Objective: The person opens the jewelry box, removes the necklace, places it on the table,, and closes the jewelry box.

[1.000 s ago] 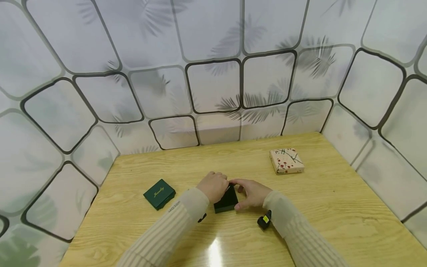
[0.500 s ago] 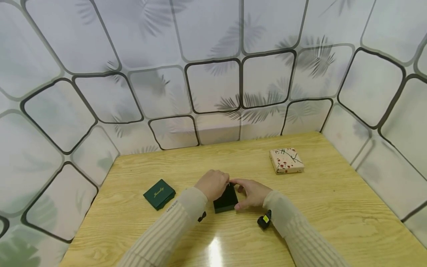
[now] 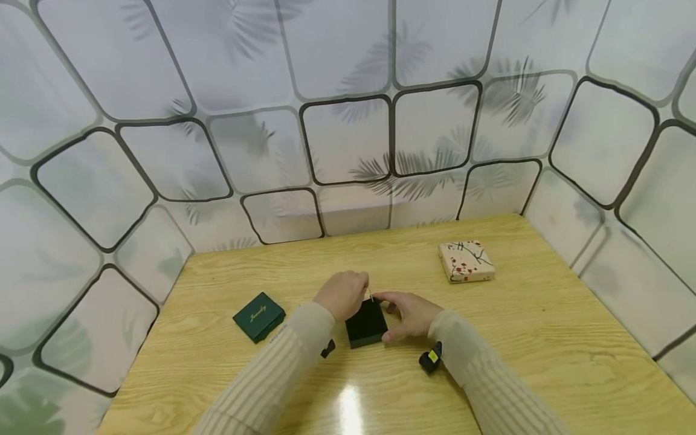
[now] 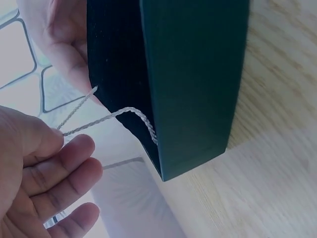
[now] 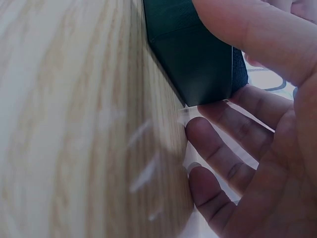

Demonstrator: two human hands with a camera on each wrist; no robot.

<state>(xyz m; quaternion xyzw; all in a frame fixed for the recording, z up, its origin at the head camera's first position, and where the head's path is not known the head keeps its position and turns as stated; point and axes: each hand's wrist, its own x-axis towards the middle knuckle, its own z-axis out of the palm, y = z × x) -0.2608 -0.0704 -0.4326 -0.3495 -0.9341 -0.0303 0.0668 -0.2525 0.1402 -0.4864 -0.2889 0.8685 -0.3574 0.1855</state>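
Note:
A dark green jewelry box (image 3: 367,327) without its lid stands on the table, with a black padded inside. My left hand (image 3: 341,296) is over its far left corner and pinches a thin silver chain (image 4: 101,119) between thumb and index finger. In the left wrist view the chain runs in two strands from those fingertips to the padding and the box edge; the rest of it is hidden. My right hand (image 3: 411,314) grips the box from the right, thumb at the near corner and fingers round the far side, as the right wrist view also shows.
A green lid (image 3: 260,316) with gold lettering lies left of the hands. At the back right sits a pale floral box (image 3: 467,262) with red blossoms. Patterned curtains (image 3: 348,142) close off the wooden table (image 3: 522,362) at the back and sides.
My left hand has moved slightly up and away to the left from the box, drawing the chain into view. The right hand and box stay nearly in place.

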